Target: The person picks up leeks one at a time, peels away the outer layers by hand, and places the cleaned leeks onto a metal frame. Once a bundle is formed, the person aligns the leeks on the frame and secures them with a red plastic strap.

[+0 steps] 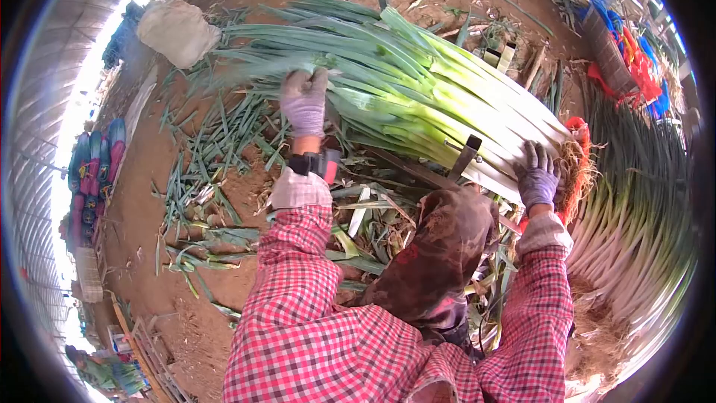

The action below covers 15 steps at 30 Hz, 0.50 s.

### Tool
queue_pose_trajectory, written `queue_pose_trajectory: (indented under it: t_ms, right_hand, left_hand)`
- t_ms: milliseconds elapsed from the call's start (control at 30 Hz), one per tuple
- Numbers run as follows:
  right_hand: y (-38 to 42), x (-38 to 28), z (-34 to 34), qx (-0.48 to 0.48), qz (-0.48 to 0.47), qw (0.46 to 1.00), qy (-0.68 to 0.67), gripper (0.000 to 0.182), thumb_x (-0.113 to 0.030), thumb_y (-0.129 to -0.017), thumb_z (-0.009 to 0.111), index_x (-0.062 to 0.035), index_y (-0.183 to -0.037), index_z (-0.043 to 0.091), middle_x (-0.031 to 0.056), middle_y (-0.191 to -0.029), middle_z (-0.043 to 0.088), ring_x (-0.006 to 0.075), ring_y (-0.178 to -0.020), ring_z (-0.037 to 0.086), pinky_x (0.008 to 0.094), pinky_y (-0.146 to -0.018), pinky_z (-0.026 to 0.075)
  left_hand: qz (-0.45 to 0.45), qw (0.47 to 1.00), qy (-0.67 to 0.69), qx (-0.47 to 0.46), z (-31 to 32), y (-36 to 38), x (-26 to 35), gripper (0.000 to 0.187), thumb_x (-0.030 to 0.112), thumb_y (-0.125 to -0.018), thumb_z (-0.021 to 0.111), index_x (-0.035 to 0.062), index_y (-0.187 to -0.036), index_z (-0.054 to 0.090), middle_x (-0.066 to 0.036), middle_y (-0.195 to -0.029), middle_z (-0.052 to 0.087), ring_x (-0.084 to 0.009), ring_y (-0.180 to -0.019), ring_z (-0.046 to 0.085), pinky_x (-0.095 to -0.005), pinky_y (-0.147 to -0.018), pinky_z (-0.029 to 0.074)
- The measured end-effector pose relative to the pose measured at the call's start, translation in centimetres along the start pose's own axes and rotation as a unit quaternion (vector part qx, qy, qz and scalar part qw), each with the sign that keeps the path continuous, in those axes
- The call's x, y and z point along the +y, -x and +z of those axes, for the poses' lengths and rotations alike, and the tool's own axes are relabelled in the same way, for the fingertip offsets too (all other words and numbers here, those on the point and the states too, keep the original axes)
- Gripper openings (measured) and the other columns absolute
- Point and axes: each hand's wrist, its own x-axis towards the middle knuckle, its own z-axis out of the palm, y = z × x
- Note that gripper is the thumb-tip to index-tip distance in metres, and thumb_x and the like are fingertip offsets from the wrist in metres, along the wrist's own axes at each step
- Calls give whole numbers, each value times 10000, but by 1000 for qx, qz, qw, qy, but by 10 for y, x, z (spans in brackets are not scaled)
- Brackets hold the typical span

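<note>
The left hand (304,101), gloved in pale purple, is laid palm-down with fingers loosely spread on the green leaf end of a big bundle of leeks (418,97); nothing is pinched, it's just pressed on top; the right hand (538,177), in a darker glove, is spread flat against the white stalk end, right beside the roots; the bundle is seen lying across a metal frame (466,157) over the dirt floor (142,179); trimmed leaves (216,157) are scattered below the left hand; another heap of leeks (641,209) is piled just right of the right hand; a pale sack (177,30) is spotted near the leaf tips.
</note>
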Motion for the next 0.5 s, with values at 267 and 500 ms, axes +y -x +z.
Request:
queue_pose_trajectory:
  t_ms: [267,500]
  right_hand:
    - [1,-1,-6,-5,4,1000,-12,627,-496,-867,547,-332,-1424,311,35,-1490,317,275,-1362,297,533,-1114,167]
    - [-1,-1,-4,-12,14,1000,-7,654,-523,-854,547,-341,-1430,298,34,-1497,304,294,-1365,295,539,-1107,185]
  left_hand:
    - [-145,946,-112,-267,-2,-99,-28,144,155,-657,743,59,-734,668,-65,-764,627,-172,-664,573,-310,-647,464]
    - [-309,918,92,-231,30,-111,-159,235,109,-748,677,39,-972,660,-92,-864,659,-205,-702,617,-338,-647,509]
